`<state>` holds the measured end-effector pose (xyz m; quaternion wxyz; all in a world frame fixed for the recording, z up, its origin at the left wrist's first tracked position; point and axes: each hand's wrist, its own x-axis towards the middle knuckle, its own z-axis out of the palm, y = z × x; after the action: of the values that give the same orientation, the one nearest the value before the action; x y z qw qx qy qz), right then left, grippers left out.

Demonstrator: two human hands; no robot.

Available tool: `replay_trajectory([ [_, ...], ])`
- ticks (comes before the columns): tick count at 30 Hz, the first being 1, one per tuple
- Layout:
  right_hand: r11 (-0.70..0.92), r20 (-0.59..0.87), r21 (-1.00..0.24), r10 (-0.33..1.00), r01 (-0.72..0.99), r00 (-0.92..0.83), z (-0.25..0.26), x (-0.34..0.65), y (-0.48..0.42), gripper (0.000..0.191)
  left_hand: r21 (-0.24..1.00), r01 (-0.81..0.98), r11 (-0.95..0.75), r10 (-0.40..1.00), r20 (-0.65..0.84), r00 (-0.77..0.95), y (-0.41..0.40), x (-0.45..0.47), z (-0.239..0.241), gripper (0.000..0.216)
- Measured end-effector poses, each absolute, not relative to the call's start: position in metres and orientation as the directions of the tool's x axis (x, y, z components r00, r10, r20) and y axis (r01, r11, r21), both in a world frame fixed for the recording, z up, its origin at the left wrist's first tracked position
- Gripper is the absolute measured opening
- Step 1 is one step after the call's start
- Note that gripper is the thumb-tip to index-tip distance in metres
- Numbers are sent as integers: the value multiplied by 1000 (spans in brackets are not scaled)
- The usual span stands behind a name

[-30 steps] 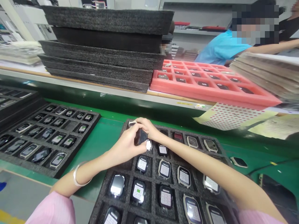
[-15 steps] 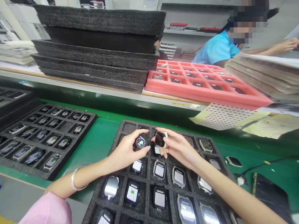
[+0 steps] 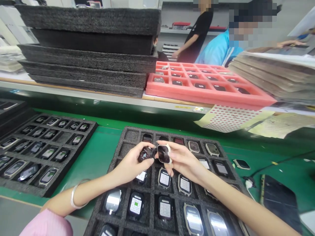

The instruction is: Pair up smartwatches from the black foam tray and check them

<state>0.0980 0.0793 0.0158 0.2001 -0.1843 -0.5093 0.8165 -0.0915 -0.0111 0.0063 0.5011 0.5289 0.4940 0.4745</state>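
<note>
My left hand [image 3: 130, 164] pinches a dark smartwatch body [image 3: 145, 153] with a lit screen. My right hand [image 3: 183, 160] holds a second watch body [image 3: 163, 154] with a pale rim and a dark screen. The two watches almost touch, held just above the far left part of a black foam tray [image 3: 123, 149]. That tray holds several watch bodies in its pockets, many with lit screens. A bangle sits on my left wrist.
A second black foam tray [image 3: 91, 126] of watches lies left on the green belt [image 3: 103, 150]. A stack of black foam trays [image 3: 86, 49] and a red tray [image 3: 209, 95] sit on the shelf behind. Two people stand beyond. A loose watch [image 3: 241, 164] and a cable lie right.
One second ago both hands were bunched on one watch at the tray's far corner. They have since drawn back toward me, each with its own watch, now held close side by side.
</note>
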Motion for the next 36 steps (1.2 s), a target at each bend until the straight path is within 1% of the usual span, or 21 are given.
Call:
replay_trajectory([
  [4,-358,-87,-925,523,-126,-848,17,99,80,40,990,123,-63,995,54,78,-9,-93,6,30],
  [8,-348,-70,-928,507,-130,-859,19,100,80,40,989,123,-78,995,70,68,-9,-93,8,30],
  [13,-337,-68,-932,525,-135,-848,19,100,78,39,982,159,-101,989,81,124,-10,-93,8,32],
  [17,-322,-51,-936,521,-140,-852,20,100,78,38,983,141,-117,985,97,141,-11,-94,9,32],
  [23,-318,-54,-939,518,-134,-854,21,101,77,42,973,189,-134,983,107,148,-9,-93,9,31],
  [26,-318,-56,-939,517,-131,-854,21,102,76,39,973,188,-136,981,106,163,-9,-93,9,30],
  [33,-321,-42,-936,515,-147,-856,20,101,76,39,988,118,-98,990,85,113,-6,-93,4,34],
  [36,-316,-51,-938,528,-140,-848,20,101,77,39,983,145,-109,989,93,112,-4,-93,3,32],
])
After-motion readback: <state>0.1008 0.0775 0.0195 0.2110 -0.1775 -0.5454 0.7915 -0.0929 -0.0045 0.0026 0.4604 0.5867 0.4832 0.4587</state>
